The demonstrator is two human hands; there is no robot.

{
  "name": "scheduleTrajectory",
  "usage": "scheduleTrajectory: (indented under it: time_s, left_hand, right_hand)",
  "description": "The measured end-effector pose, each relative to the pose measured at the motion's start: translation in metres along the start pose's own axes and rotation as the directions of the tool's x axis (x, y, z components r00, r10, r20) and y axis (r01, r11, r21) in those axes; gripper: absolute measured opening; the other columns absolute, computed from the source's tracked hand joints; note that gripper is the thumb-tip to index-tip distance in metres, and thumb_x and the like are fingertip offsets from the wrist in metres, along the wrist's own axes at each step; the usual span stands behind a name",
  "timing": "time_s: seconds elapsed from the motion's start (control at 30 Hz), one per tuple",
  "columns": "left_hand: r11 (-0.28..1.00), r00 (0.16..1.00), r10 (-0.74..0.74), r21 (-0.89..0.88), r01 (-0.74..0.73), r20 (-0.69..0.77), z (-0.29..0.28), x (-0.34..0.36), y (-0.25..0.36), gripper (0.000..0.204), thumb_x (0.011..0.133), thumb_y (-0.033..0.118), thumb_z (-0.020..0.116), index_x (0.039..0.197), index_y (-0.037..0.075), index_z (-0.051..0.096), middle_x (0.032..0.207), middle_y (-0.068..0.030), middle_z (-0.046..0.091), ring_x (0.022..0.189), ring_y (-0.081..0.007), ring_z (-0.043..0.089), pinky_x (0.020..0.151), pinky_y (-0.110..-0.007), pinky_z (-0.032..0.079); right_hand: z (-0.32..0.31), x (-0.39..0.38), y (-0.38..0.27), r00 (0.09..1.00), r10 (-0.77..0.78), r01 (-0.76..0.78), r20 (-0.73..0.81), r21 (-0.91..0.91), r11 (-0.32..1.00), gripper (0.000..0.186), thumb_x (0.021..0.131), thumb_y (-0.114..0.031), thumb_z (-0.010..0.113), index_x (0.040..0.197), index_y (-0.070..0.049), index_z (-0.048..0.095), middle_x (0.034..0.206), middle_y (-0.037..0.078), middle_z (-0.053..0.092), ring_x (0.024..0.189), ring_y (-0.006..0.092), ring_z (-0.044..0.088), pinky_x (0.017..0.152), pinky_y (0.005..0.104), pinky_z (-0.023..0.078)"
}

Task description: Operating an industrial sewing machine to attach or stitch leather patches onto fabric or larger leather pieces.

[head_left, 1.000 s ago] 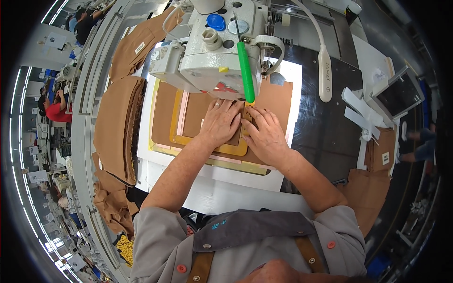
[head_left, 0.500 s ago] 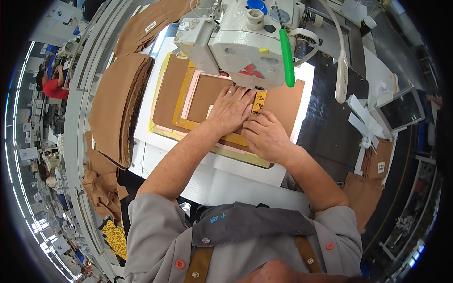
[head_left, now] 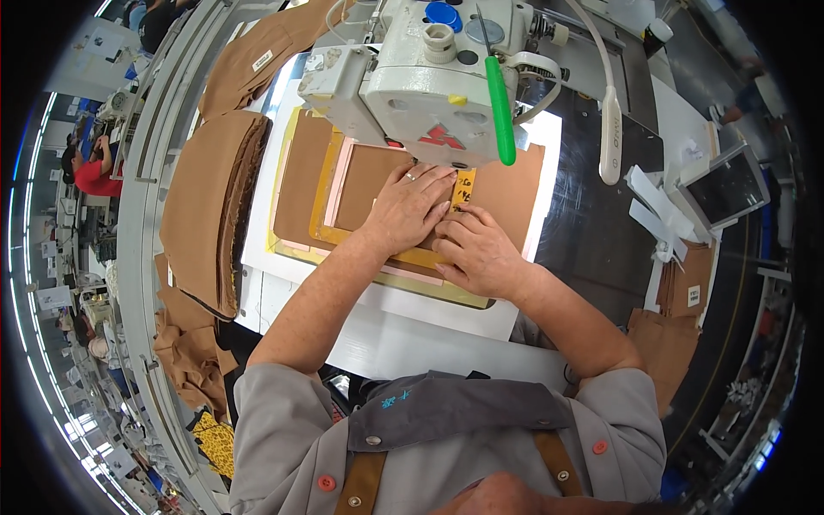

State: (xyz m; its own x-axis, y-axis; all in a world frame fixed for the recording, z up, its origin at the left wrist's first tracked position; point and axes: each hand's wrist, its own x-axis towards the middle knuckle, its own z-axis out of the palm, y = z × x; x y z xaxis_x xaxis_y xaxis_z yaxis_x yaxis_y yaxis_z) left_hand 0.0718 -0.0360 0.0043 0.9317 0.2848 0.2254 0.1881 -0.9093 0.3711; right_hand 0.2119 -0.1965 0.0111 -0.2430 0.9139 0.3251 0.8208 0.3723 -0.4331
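My left hand (head_left: 407,209) lies flat, palm down, fingers stretched toward the sewing machine head (head_left: 429,94). Beneath it is a brown fabric panel (head_left: 359,184) inside a yellow template frame (head_left: 323,202) edged with a pink strip. Close beside it, my right hand (head_left: 481,251) rests at the yellow bar (head_left: 463,182) on the frame's right side, which bears dark handwriting. Its fingers are curled together, and whatever they pinch is hidden under them. The machine's needle area lies just past my left fingertips and is mostly covered by the head.
A thick stack of brown fabric pieces (head_left: 202,215) stands at the left. A green-handled tool (head_left: 499,112) hangs in front of the machine head, with a white wand-shaped device (head_left: 610,142) to its right. A screen (head_left: 728,189) stands at the right; a person in red (head_left: 93,174) sits far left.
The view has shifted slightly, so the machine appears further left. Both hands stay on the framed fabric, with the left fingers still flat and the right ones still curled.
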Motion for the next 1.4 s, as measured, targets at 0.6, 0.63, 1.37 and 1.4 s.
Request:
scheduleTrajectory:
  time_s: [0.6,0.63,1.37,1.4]
  left_hand:
    - [1.0,1.0,-0.011,-0.017,0.011,0.018,0.001,-0.001,-0.003,0.05,0.094,0.02,0.065,0.141,0.009,0.056,0.135,-0.0128,0.058,0.128,-0.0323,0.053,0.116,-0.051,0.035]
    - [1.0,1.0,-0.008,0.004,0.008,0.02,0.0,0.0,-0.002,0.049,0.094,0.021,0.066,0.14,0.008,0.056,0.137,-0.0108,0.057,0.128,-0.0305,0.054,0.116,-0.05,0.035]
    - [0.993,0.997,-0.072,0.092,0.072,-0.006,-0.007,0.004,0.01,0.044,0.092,0.019,0.068,0.135,0.009,0.062,0.134,-0.0076,0.057,0.126,-0.0282,0.054,0.113,-0.048,0.037]
    - [0.993,0.997,-0.071,0.092,0.072,-0.007,-0.008,0.005,0.009,0.044,0.092,0.019,0.068,0.135,0.009,0.062,0.134,-0.0076,0.057,0.126,-0.0282,0.054,0.113,-0.048,0.037]
  right_hand:
    - [0.001,-0.002,0.002,1.0,-0.009,0.009,0.004,0.022,1.0,0.037,0.082,-0.033,0.078,0.107,-0.01,0.062,0.116,0.009,0.059,0.124,0.0284,0.054,0.115,0.0509,0.036]
    - [0.001,-0.002,0.002,1.0,-0.008,0.007,0.01,0.021,1.0,0.037,0.082,-0.033,0.078,0.107,-0.01,0.062,0.116,0.009,0.059,0.124,0.0284,0.054,0.115,0.0509,0.036]
    - [0.0,0.0,0.01,1.0,-0.008,0.008,-0.018,0.013,1.0,0.034,0.083,-0.032,0.078,0.107,-0.012,0.063,0.117,0.006,0.06,0.123,0.0259,0.055,0.116,0.0489,0.036]
    - [-0.001,0.0,0.011,1.0,-0.014,0.014,-0.014,0.015,1.0,0.035,0.083,-0.032,0.078,0.107,-0.012,0.064,0.117,0.006,0.06,0.123,0.0259,0.055,0.117,0.049,0.036]
